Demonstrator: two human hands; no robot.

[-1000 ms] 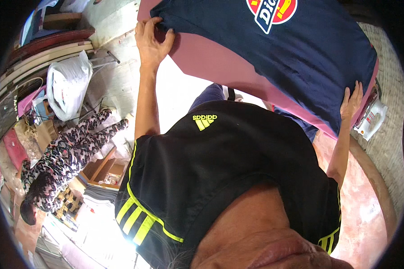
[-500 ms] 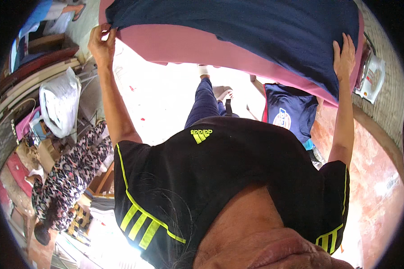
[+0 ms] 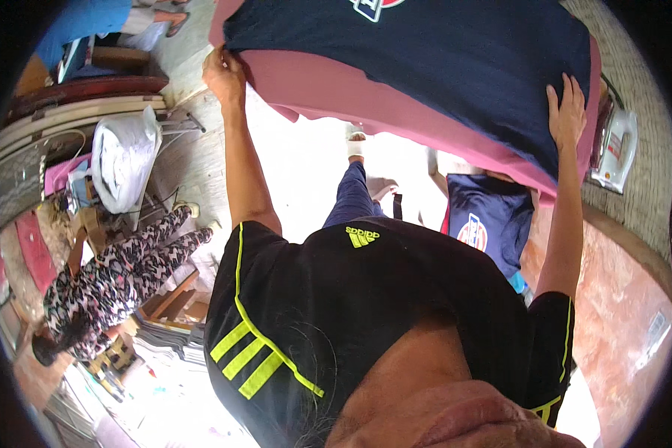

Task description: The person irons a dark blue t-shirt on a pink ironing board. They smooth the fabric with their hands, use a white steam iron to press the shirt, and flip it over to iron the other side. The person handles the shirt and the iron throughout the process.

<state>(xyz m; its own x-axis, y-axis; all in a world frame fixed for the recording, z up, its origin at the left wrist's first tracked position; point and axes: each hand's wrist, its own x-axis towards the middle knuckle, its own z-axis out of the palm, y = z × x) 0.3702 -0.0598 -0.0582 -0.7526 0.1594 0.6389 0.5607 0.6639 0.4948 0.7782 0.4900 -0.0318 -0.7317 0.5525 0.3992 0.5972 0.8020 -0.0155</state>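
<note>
Head view: both arms reach toward the top of the frame, where a navy T-shirt (image 3: pixel 455 67) lies spread over a pink cloth (image 3: pixel 366 97). The left hand (image 3: pixel 224 75), at upper left, is closed on the edge of the pink cloth, fingers curled around it; the right hand (image 3: pixel 567 112), at upper right, lies flat with fingers together on the shirt's side edge. Holding opposite sides this way looks meant to keep the fabric stretched and flat. Whether the cloth rests on a worktop beneath cannot be told. Below it, in mid-frame, another navy shirt (image 3: pixel 493 216) with a printed patch lies near a reddish worktop (image 3: pixel 620 313) at right, and a white bottle (image 3: pixel 616 149) sits at far right. At left a person in patterned leggings (image 3: pixel 119 276) sits on the pale floor (image 3: pixel 306 164), beside a white plastic bag (image 3: pixel 123 157) and stacked boards (image 3: pixel 75 112).
</note>
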